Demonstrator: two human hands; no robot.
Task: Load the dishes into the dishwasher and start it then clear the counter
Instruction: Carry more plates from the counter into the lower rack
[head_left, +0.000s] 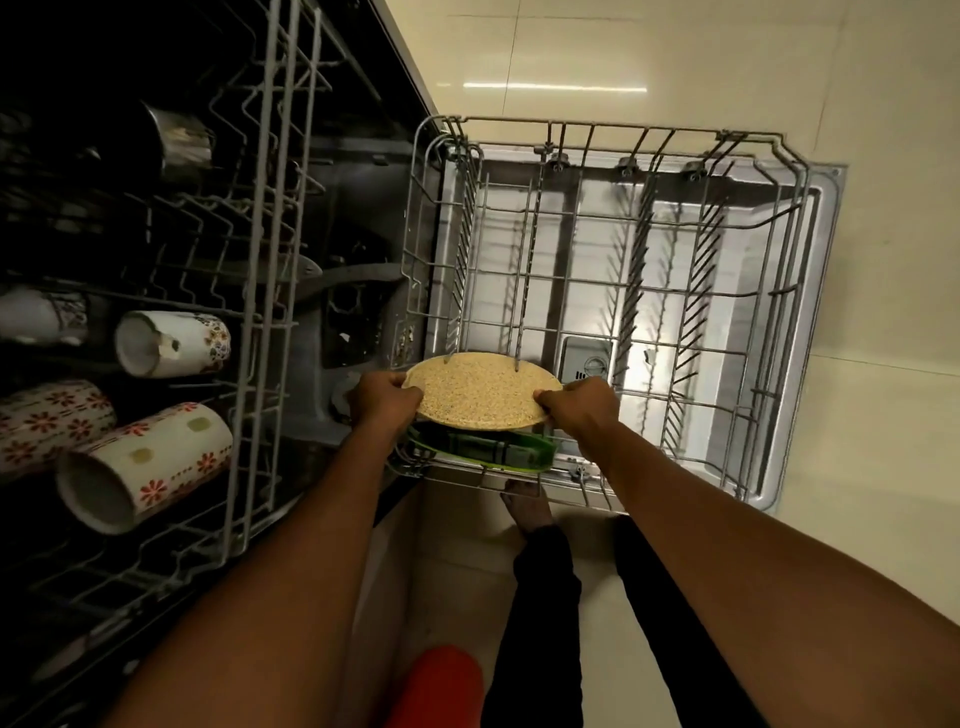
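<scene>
Plate: speckled tan plate (480, 395), tilted over the near-left corner of the lower rack (613, 126), far edge among the tines.
Grip: left hand (382, 402) clasps the left rim; right hand (582, 410) pinches the right rim.
Hidden: green item (488, 451) under the plate, mostly covered, possibly a tray.
Lower rack: sits over the open door (826, 260).
Upper rack (275, 208): floral mugs (174, 343) on their sides; steel cup (179, 140) farther back in shadow.
Room: cream tiled floor (675, 52); red object (441, 686) cut off at the bottom edge.
</scene>
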